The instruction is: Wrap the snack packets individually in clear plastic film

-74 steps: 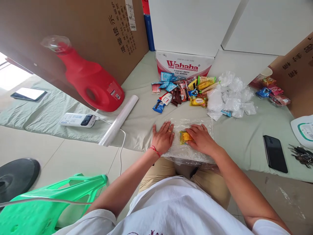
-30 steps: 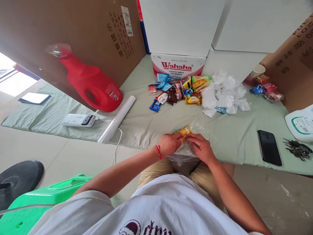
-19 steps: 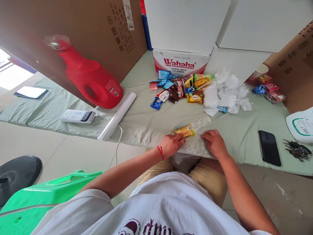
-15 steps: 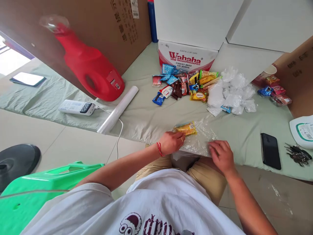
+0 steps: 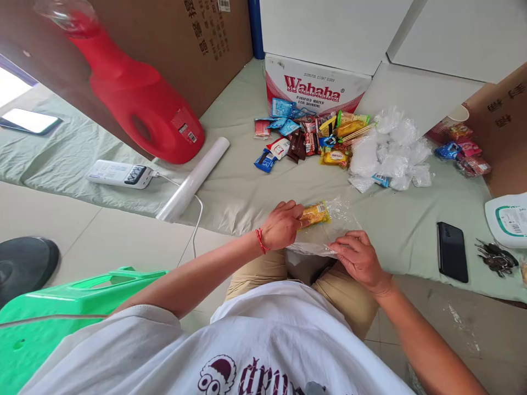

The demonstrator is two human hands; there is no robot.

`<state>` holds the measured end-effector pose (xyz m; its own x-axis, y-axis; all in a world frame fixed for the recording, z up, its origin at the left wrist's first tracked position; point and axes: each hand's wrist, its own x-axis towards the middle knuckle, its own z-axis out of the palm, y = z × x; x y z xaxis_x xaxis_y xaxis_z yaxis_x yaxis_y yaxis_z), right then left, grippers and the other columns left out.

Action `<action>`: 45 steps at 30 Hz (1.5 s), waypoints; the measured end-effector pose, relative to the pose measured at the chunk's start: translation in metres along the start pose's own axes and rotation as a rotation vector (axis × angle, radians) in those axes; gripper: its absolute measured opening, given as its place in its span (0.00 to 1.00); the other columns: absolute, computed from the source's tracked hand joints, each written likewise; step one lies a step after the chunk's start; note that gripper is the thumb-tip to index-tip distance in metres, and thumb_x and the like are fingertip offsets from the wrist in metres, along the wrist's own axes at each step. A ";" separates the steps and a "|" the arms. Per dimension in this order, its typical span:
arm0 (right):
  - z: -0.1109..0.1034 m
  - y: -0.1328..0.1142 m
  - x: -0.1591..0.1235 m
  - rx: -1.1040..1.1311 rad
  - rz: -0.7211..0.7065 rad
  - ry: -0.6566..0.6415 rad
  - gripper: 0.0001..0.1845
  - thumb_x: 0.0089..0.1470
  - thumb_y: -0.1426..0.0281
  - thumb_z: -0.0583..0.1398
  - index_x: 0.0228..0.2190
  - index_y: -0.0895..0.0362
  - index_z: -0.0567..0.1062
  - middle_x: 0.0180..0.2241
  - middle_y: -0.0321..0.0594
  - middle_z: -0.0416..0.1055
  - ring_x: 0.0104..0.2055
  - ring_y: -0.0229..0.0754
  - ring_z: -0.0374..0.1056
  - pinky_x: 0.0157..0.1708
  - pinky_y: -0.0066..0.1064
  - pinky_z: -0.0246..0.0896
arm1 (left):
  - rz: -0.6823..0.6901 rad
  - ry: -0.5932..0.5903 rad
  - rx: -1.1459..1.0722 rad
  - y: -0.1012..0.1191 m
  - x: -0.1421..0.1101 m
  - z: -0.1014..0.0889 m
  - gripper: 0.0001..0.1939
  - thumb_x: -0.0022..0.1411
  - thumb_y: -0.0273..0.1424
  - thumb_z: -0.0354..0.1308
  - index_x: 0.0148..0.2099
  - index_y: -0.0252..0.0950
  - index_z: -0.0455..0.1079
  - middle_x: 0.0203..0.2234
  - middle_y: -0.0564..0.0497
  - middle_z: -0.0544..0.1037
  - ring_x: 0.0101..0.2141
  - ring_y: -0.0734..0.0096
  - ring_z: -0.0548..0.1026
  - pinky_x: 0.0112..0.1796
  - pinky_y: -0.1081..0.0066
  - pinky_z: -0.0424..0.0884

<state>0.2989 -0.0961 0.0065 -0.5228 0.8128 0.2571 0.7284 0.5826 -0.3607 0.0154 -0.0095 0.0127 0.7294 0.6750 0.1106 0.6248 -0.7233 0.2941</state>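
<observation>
A small yellow snack packet (image 5: 317, 213) lies on a sheet of clear plastic film (image 5: 342, 210) at the front edge of the cloth-covered surface. My left hand (image 5: 284, 224), with a red string on the wrist, is closed over the packet's left end; its fingertips are partly hidden. My right hand (image 5: 360, 258) pinches the film's near edge between thumb and fingers. That edge is lifted over my lap, just in front of the packet.
Behind lie a pile of wrapped snacks (image 5: 296, 145) and several clear plastic bundles (image 5: 397, 156). A film roll (image 5: 193, 178), power bank (image 5: 119, 174) and red jug (image 5: 142, 104) stand left. A black phone (image 5: 453, 251) and keys (image 5: 497, 257) lie right.
My right hand has moved left and closed on the film's near edge, raising it. My left hand has shifted slightly left and up, still at the packet's left end.
</observation>
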 end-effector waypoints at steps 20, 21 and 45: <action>0.013 0.020 0.139 -0.188 0.164 -0.344 0.20 0.72 0.65 0.50 0.49 0.53 0.81 0.41 0.42 0.75 0.39 0.43 0.71 0.35 0.31 0.57 | -0.177 -0.054 -0.586 -0.028 -0.023 -0.016 0.31 0.58 0.20 0.47 0.61 0.36 0.74 0.41 0.48 0.86 0.40 0.64 0.80 0.48 0.64 0.72; 0.014 0.019 0.137 -0.200 0.172 -0.347 0.20 0.72 0.65 0.50 0.49 0.53 0.81 0.41 0.42 0.75 0.39 0.43 0.71 0.35 0.32 0.56 | -0.190 -0.024 -0.668 -0.031 -0.033 -0.016 0.35 0.58 0.21 0.47 0.67 0.35 0.69 0.45 0.47 0.85 0.42 0.64 0.81 0.49 0.64 0.73; 0.013 0.007 0.136 -0.178 0.217 -0.408 0.18 0.72 0.67 0.49 0.41 0.55 0.78 0.40 0.43 0.79 0.40 0.43 0.72 0.36 0.30 0.53 | -0.554 0.864 -0.115 -0.010 -0.045 -0.016 0.07 0.65 0.31 0.54 0.36 0.40 0.73 0.29 0.48 0.78 0.35 0.63 0.75 0.43 0.60 0.69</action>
<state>0.2273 0.0181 0.0272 -0.4556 0.8692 -0.1921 0.8854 0.4202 -0.1987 -0.0281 -0.0301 0.0198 -0.1301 0.8160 0.5633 0.7488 -0.2915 0.5952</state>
